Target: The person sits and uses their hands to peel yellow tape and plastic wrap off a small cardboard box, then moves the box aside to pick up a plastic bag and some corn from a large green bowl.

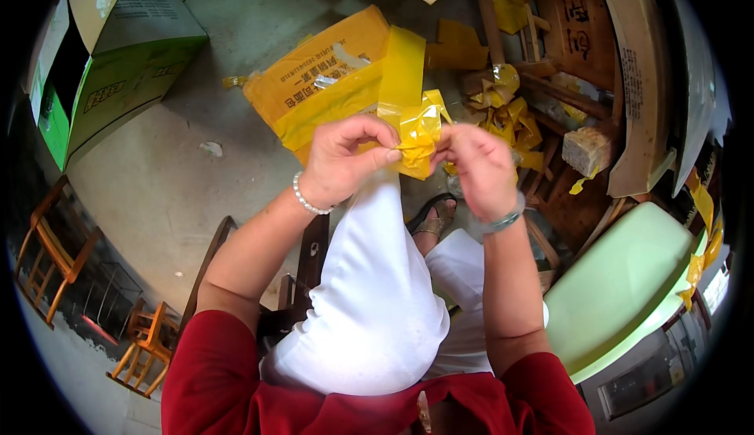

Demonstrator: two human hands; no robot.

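A crumpled piece of glossy yellow tape [421,122] is between my hands, above my knee in white trousers. My left hand [345,160] pinches it at the lower left with thumb and index finger. My right hand [479,169], slightly blurred, has curled fingers closed on its right edge. Just beyond lies a flattened orange cardboard piece [275,93] with printing and wide yellow tape strips [400,62] across it; its lower part is hidden by my left hand and the crumpled tape.
A green box [126,97] is at upper left. Wooden pieces [573,26], tape scraps [514,117] and a pale block [585,152] are piled at right, above a mint-green plastic tub [609,278]. Wooden chairs [145,341] stand at left on the concrete floor [181,191].
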